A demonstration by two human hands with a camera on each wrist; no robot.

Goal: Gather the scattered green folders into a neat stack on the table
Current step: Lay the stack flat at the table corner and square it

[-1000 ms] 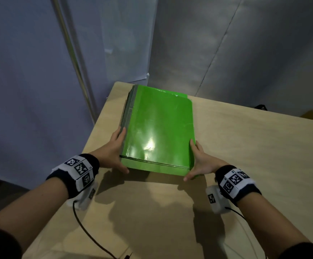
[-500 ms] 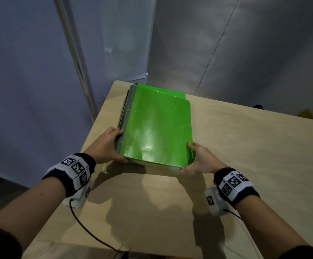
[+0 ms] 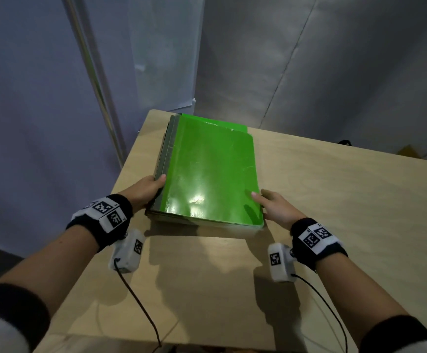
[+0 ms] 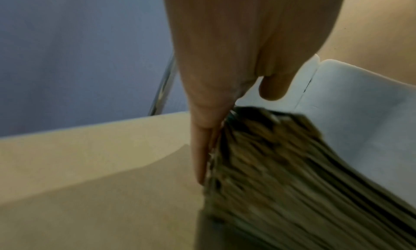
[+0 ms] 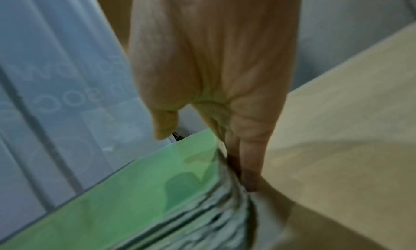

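Observation:
A stack of green folders (image 3: 207,174) lies flat on the wooden table (image 3: 347,212) near its far left corner, glossy cover up, grey spines to the left. One lower folder sticks out at the far end. My left hand (image 3: 147,189) presses the stack's left side, thumb at the top edge; in the left wrist view its straight fingers (image 4: 200,156) lie along the layered edges of the stack (image 4: 281,173). My right hand (image 3: 275,208) sits at the right side; in the right wrist view its fingers (image 5: 247,165) stand straight against the stack (image 5: 135,191).
The table's left edge (image 3: 128,174) runs close beside the stack. A metal pole (image 3: 92,72) and grey curtains stand behind. Cables trail from the wrist cameras (image 3: 128,250) over the near table edge. A small yellow object (image 3: 408,151) shows beyond the far right edge.
The stack's near end was raised half a second ago and now lies flat. Both hands have moved from the near corners to the stack's sides. The near edges look more even.

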